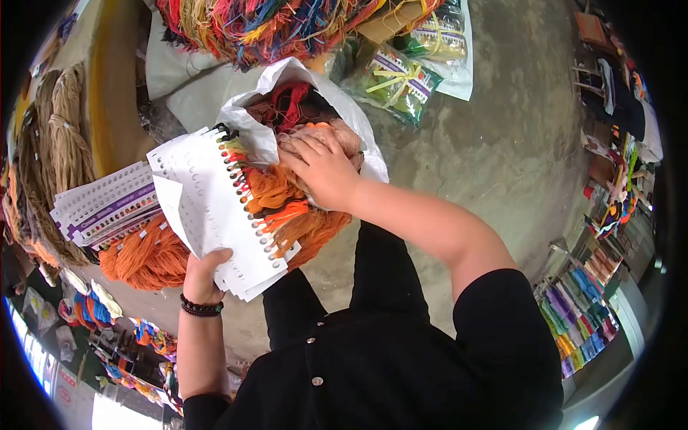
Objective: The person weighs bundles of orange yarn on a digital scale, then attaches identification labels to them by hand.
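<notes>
My left hand (206, 276) grips the lower edge of a stack of white punched cards (208, 208), thumb on top. Orange, red and brown thread tufts (269, 188) hang through the holes along the cards' right side. My right hand (322, 168) lies over pinkish-brown thread (344, 136) at the mouth of a white sack (365, 136); its fingers are spread and slightly bent. Dark and red threads (290, 104) show deeper in the sack. More white cards with purple print (115, 204) lie left of the stack, above an orange thread bundle (147, 254).
Colourful thread (251, 25) is heaped at the top. Clear packets with yellow ribbons (401, 82) lie on the concrete floor (502, 143) right of it. Beige skeins (68, 132) hang at the left. Coloured thread bundles (577, 315) stand at the right.
</notes>
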`<action>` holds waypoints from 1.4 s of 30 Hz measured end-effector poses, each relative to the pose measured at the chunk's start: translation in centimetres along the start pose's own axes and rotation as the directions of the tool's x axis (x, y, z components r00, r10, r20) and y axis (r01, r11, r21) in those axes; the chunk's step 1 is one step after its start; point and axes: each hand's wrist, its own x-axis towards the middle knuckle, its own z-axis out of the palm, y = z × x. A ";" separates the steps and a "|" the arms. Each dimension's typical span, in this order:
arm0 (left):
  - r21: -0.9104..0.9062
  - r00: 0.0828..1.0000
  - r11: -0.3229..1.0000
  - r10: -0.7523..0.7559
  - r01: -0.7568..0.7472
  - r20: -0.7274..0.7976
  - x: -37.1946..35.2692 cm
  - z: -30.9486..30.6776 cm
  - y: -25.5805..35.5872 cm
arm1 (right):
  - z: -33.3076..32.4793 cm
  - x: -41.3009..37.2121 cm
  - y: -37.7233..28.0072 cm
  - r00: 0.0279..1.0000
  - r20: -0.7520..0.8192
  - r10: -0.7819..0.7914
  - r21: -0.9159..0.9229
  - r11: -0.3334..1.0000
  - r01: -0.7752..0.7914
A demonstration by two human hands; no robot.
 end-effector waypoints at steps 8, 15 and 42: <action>0.003 1.000 1.000 0.002 -0.002 0.013 0.1 -0.2 0.0 | 0.5 0.6 1.6 0.996 -0.005 0.094 -0.124 0.988 -0.093; -0.006 1.000 1.000 0.004 -0.004 0.006 0.1 -0.2 -0.1 | 0.8 2.9 -0.3 0.913 0.279 0.299 -0.176 0.950 -0.257; 0.012 1.000 1.000 0.009 -0.009 -0.025 0.1 -0.2 0.2 | 0.1 11.2 4.9 0.882 0.464 0.087 -0.258 0.965 0.040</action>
